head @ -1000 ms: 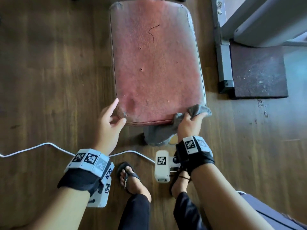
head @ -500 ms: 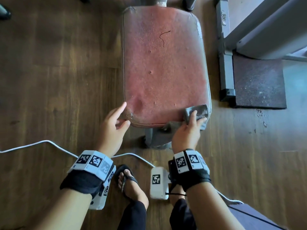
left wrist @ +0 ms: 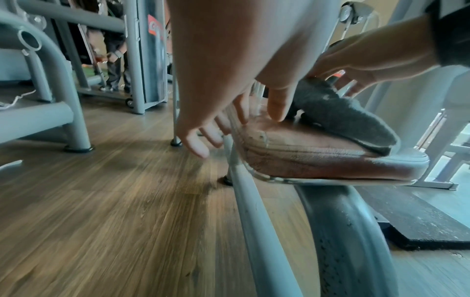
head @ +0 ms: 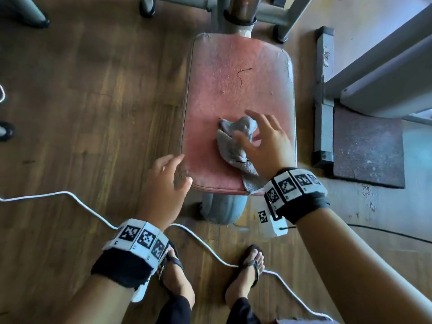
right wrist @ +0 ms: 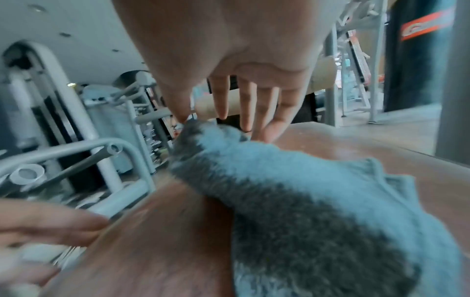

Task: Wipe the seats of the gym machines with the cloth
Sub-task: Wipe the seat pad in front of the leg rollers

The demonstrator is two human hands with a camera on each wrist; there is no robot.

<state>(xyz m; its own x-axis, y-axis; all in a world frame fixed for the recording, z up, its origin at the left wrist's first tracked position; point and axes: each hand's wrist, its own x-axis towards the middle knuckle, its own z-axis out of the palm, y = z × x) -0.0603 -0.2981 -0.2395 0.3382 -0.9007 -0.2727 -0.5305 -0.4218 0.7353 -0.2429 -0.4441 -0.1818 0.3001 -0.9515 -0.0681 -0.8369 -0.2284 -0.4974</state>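
My right hand is spread, fingers splayed and nearly straight over the grey cloth, not curled round it; in the right wrist view the fingertips reach the cloth's far end, though blur keeps me from saying how firmly they press. My left hand is also loose and spread, holding nothing, its thumb at the seat's near left corner and the other fingers hanging down beside the left edge, as the left wrist view shows.

The cloth lies bunched and rumpled in the lower centre of the head frame, on the near half of the seat, with one tail trailing back to the near edge by my right wrist. It is not spread flat, so only part of it meets the pad.

I judge the wiping on this seat as under way rather than finished: the cloth sits on the near part, and the far half, toward the top of the frame, shows speckled droplets or grit and a dark curled strand on the surface. That stretch looks left to do, and the task names more than one seat; other machine frames show in the wrist views.

The seat itself is a worn reddish pad, faded and pitted, with piping round the rim and scuffed, cracked corners, mounted on a grey post above the wooden floor.
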